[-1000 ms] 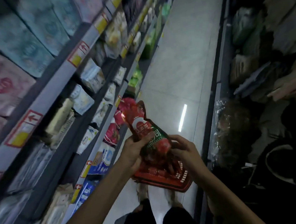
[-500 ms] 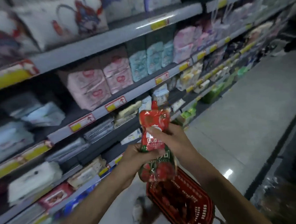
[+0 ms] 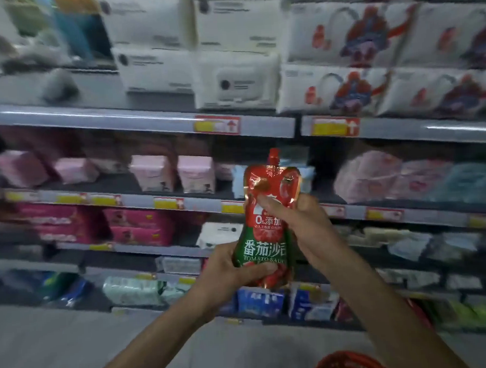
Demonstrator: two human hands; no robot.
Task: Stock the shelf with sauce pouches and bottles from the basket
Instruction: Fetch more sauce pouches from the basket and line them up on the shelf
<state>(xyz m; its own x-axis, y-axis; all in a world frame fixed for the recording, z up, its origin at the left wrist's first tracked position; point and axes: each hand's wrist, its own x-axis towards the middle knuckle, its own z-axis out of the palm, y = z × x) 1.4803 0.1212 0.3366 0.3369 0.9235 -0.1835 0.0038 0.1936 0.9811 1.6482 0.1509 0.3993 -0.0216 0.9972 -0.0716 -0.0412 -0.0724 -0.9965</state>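
- Sauce pouch [image 3: 263, 247]: red top, green lower band, spout cap [image 3: 274, 154] pointing up. It is held upright in mid-air, near side of the shelving, touching no tier
- Left hand [image 3: 229, 269]: clasped round the pouch's bottom end, thumb across the front lower edge, fingers behind. It probably bears the weight
- Right hand [image 3: 303, 225]: grips the upper half, thumb pressed on the front below the spout. It likely steadies the floppy top and keeps the label facing out
- Two-handed hold judged sensible, since a soft pouch would sag or fold if held by one end
- Basket [image 3: 347, 364]: only a red rim shows, at the near bottom edge, right of centre, below the arms. Its contents cannot be seen
- Shelf [image 3: 120, 117]: tiers run left to right across the far side, with yellow-and-red price tags [image 3: 217, 125] on the rails
- Stock: white packs [image 3: 236, 80] on the top tier, pink packs [image 3: 151, 171] mid-left, blue packs [image 3: 259, 298] low, behind the pouch's base
- No sauce can be made out in this blurred bay, so the slot is unclear and placing is not yet done
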